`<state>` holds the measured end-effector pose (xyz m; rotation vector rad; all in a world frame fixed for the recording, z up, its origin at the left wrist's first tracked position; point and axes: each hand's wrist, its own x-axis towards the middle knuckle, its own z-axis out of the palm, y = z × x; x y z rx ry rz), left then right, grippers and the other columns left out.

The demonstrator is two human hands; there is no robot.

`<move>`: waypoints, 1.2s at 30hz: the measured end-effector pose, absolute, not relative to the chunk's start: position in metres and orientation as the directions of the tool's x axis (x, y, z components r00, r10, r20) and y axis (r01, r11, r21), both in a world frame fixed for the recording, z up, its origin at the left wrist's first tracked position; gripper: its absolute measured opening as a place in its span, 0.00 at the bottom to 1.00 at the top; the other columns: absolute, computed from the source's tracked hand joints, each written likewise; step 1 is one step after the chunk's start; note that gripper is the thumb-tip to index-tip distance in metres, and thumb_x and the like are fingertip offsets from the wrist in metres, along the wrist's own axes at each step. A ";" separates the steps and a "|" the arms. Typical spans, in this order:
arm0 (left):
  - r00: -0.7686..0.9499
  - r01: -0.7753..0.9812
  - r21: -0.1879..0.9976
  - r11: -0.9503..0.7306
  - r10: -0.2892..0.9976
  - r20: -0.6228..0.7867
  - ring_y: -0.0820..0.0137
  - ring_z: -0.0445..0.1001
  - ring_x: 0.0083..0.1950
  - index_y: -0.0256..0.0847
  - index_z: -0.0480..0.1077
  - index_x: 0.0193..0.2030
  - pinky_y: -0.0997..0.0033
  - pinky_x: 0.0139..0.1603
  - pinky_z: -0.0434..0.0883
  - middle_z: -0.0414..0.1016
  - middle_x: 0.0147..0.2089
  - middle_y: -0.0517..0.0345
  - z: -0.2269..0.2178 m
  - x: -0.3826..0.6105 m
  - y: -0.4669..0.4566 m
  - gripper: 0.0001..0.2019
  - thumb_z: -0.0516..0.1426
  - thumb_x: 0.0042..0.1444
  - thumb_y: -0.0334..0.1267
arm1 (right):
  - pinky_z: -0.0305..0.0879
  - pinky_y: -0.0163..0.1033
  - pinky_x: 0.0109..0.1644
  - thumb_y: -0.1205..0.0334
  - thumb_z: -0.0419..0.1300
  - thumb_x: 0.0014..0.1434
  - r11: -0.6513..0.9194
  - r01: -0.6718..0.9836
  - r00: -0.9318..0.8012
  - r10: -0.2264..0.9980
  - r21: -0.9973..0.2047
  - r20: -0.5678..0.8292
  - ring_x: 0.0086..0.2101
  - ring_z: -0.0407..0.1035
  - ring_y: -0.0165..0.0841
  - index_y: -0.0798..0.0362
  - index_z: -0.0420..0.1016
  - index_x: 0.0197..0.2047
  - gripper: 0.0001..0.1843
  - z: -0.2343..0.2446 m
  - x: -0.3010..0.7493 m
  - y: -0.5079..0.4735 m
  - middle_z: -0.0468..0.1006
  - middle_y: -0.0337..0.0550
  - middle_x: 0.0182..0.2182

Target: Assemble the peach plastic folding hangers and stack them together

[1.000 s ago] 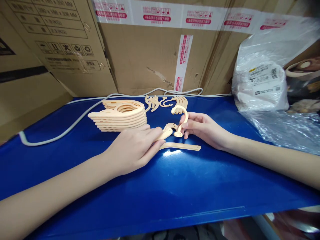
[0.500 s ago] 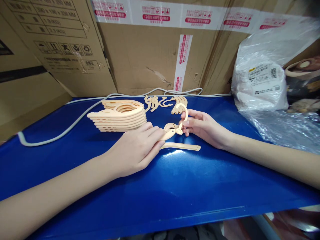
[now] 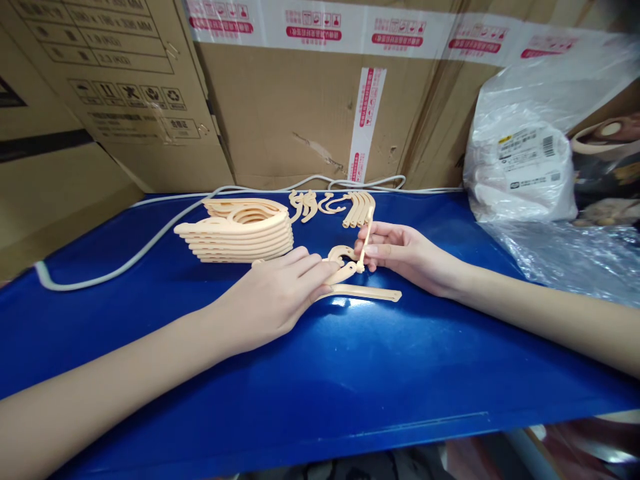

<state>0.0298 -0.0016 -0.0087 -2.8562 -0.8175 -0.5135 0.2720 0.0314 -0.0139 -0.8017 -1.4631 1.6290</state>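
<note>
L hand [image 3: 287,290], palm down, fingers closed on a pale hanger-arm pc [image 3: 345,272]; its holed end sticks out past the fingertips, pointing R. R hand [image 3: 400,257] pinches a pale hook [image 3: 368,230] btwn thumb & fingers, hook upright w/ slight tilt, seen edge-on, so looks like a thin rod. Hook's lower end is at the holed tip of the arm pc; touching or joined, can't tell. Both pcs are mid-table, btwn the hands.

Just below: another flat arm pc [image 3: 370,292] on the blue table [image 3: 400,387], L end hidden by L hand. Just behind: curved pc [image 3: 341,252], partly hidden.

Further out, beyond L hand: neat stack of pale hanger pcs [image 3: 235,241]. Behind hands: loose hooks [image 3: 306,205] & a row of curved pcs [image 3: 359,208] side by side. White cable [image 3: 165,237] runs L & along the back.

Containers: cardboard box [image 3: 310,113] at back, taped; printed box [image 3: 125,80] at L; contents of both n/v. Clear plastic bag [image 3: 500,100] at R holds white pkg [image 3: 525,157] w/ barcode label.

Vs 0.5 s ago: hook turned, its open curve showed then, edge-on now; arm pc tip slid a bit R & down. Stack & row unmoved.
</note>
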 end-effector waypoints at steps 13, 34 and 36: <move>0.839 0.482 -0.254 -0.838 0.358 0.410 0.63 0.71 0.41 0.30 0.67 0.58 0.64 0.41 0.69 0.76 0.45 0.48 -0.009 0.031 -0.006 0.17 0.43 0.70 0.30 | 0.63 0.34 0.37 0.64 0.69 0.51 -0.008 -0.092 -0.500 0.865 -0.996 0.039 0.28 0.65 0.24 0.54 0.74 0.39 0.13 -0.014 0.273 0.031 0.75 0.36 0.30; 0.879 0.456 -0.509 -0.730 0.280 0.387 0.59 0.77 0.41 0.23 0.69 0.57 0.61 0.38 0.75 0.79 0.44 0.43 -0.007 0.035 -0.011 0.19 0.44 0.66 0.24 | 0.63 0.33 0.39 0.69 0.65 0.55 0.119 -0.083 -0.452 0.880 -0.989 0.144 0.30 0.66 0.24 0.51 0.65 0.48 0.19 -0.015 0.271 0.023 0.72 0.31 0.28; 0.874 0.466 -0.503 -0.728 0.292 0.387 0.59 0.77 0.41 0.23 0.69 0.58 0.61 0.39 0.75 0.79 0.46 0.43 -0.008 0.035 -0.011 0.19 0.44 0.66 0.24 | 0.64 0.34 0.39 0.71 0.64 0.55 0.129 -0.074 -0.448 0.882 -0.989 0.148 0.31 0.67 0.25 0.49 0.63 0.52 0.23 -0.014 0.270 0.022 0.74 0.32 0.28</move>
